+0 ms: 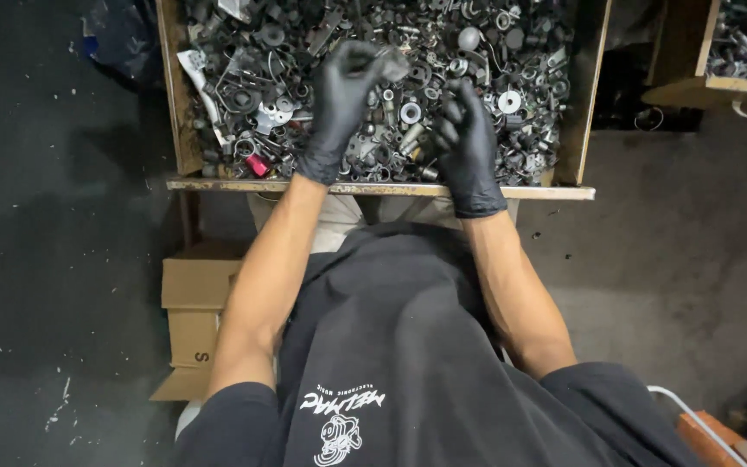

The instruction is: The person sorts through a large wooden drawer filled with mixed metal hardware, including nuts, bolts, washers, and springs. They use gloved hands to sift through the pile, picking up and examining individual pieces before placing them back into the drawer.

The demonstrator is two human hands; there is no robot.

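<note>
Head view, looking down. L hand [339, 104], in a black glove, is hovering above the wooden tray [177, 112] w/ fingertips pinched on a small grey metal part [393, 65]; the part's shape is blurring, exact type cannot be told. R hand [467, 143], also black-gloved, is resting low in the scrap metal pile [512, 95], fingers curling down into the pieces; whether it is grasping anything is hidden by the glove and clutter, cannot tell.

The pile is filling the tray: washers, rings, brackets, short tubes, mostly grey, too tangled to separate item by item. A small red cylinder [258, 164] is lying near the tray's front edge, just left of the L wrist. Tray top is being cut off by the frame edge.

A second tray [741, 82] w/ similar parts is showing at upper right, partly cropped. A cardboard box [194, 320] is sitting on the dark floor below the tray, left of the person's L arm, partly hidden behind it. Dark shirt is blocking the lower centre.
</note>
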